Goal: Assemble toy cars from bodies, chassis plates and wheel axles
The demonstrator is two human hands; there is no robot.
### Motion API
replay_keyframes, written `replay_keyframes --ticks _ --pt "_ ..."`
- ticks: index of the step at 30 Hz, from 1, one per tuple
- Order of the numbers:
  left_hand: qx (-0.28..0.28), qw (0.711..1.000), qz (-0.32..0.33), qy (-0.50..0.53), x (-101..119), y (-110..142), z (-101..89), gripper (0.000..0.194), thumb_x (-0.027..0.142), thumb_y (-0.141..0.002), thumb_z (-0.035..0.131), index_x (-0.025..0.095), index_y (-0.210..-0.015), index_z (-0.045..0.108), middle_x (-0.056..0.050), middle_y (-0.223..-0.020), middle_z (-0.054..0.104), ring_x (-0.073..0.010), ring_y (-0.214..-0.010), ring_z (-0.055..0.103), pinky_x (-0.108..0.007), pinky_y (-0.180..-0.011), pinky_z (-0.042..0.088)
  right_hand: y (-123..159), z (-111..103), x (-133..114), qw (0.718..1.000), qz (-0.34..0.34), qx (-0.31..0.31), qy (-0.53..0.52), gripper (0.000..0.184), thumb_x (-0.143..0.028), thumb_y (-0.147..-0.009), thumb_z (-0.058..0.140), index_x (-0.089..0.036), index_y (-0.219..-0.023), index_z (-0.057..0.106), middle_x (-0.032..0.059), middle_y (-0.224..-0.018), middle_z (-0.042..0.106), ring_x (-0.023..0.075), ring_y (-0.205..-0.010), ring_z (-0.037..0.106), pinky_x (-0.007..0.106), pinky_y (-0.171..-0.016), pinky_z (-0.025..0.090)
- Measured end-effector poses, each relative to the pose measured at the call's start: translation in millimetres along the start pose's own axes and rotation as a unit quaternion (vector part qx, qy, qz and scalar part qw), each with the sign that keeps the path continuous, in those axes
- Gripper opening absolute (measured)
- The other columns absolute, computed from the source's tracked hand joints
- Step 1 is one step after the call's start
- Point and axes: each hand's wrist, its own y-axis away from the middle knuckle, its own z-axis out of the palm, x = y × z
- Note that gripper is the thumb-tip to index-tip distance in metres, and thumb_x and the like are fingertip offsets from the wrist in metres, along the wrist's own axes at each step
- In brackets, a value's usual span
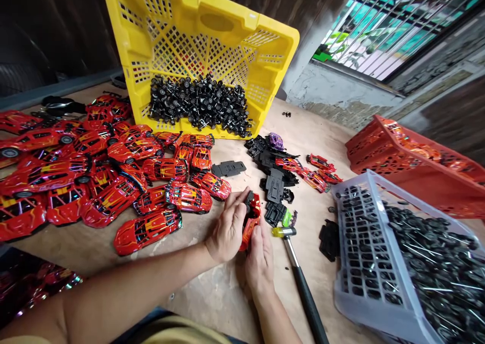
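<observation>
Both my hands hold one red toy car (pixel 250 222) turned on its side over the wooden table (pixel 212 288). My left hand (pixel 227 228) wraps its fingers over the top of the car, pressing on a black part at its underside. My right hand (pixel 259 258) cups the car from below. To the left lies a big heap of finished red toy cars (pixel 94 177) with flame patterns. Just beyond my hands sits a pile of black chassis plates (pixel 275 182).
A tilted yellow crate (pixel 197 36) at the back holds black wheel sets (pixel 200 104). A grey basket (pixel 369 263) of wheels and axles stands at the right, an orange crate (pixel 413 157) behind it. A small hammer (pixel 299 276) lies beside my right hand. A purple car (pixel 276 141) tops the chassis pile.
</observation>
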Motion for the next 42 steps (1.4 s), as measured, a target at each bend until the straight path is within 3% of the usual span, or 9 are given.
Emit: replay_keyframes --ticks 7,22,28,33,37,42 --pt "-0.007 0.997 0.025 -0.069 -5.3 2.1 0.5 0.060 0.048 -0.103 0.021 0.013 -0.145 0.045 -0.014 -0.147 0.047 -0.0198 -0.141 0.039 -0.033 -0.119 0.032 2.6 5.9 5.8 0.999 0.037 0.013 -0.027 0.049 -0.043 -0.101 0.040 -0.034 -0.149 0.041 -0.0003 -0.155 0.040 0.0238 -0.145 0.034 0.048 -0.121 0.029" --pt "-0.017 0.999 0.021 -0.038 -8.5 1.8 -1.7 0.054 0.045 -0.104 0.025 0.018 -0.146 0.046 -0.008 -0.151 0.047 -0.0180 -0.143 0.038 -0.033 -0.122 0.028 -0.1 -0.2 3.9 0.998 0.038 0.002 -0.048 0.050 -0.046 -0.100 0.045 -0.029 -0.147 0.046 0.0035 -0.153 0.043 0.0228 -0.145 0.035 0.045 -0.121 0.027" --pt "0.004 0.999 -0.032 0.006 -4.2 -2.2 -1.4 0.055 0.049 -0.102 0.029 0.015 -0.136 0.056 -0.011 -0.144 0.054 -0.0206 -0.139 0.044 -0.034 -0.120 0.033 -1.0 -3.2 12.0 0.982 0.092 -0.010 -0.163 0.047 -0.046 -0.100 0.046 -0.029 -0.144 0.049 0.0027 -0.154 0.042 0.0225 -0.143 0.037 0.048 -0.122 0.024" --pt "0.010 0.999 -0.032 0.000 -3.5 -2.8 -2.4 0.057 0.053 -0.101 0.030 0.017 -0.135 0.058 -0.009 -0.144 0.055 -0.0207 -0.139 0.045 -0.033 -0.120 0.034 0.7 -2.4 18.9 0.967 0.125 -0.007 -0.222 0.047 -0.046 -0.098 0.049 -0.030 -0.143 0.051 0.0014 -0.154 0.042 0.0233 -0.144 0.036 0.049 -0.122 0.025" --pt "0.011 1.000 -0.022 -0.017 -4.3 -1.0 -1.6 0.057 0.050 -0.102 0.028 0.014 -0.138 0.055 -0.010 -0.148 0.051 -0.0200 -0.140 0.043 -0.032 -0.120 0.032 -0.8 -2.9 10.9 0.973 0.097 -0.010 -0.207 0.045 -0.043 -0.100 0.048 -0.032 -0.143 0.050 0.0013 -0.153 0.043 0.0224 -0.143 0.037 0.047 -0.121 0.026" --pt "-0.006 0.999 0.003 -0.033 -8.1 1.2 -0.2 0.057 0.046 -0.103 0.026 0.012 -0.142 0.050 -0.012 -0.149 0.048 -0.0175 -0.142 0.041 -0.029 -0.119 0.032 -0.8 -4.0 1.1 0.997 0.013 -0.001 -0.072 0.044 -0.038 -0.101 0.044 -0.032 -0.145 0.047 0.0050 -0.145 0.051 0.0217 -0.136 0.044 0.044 -0.114 0.037"
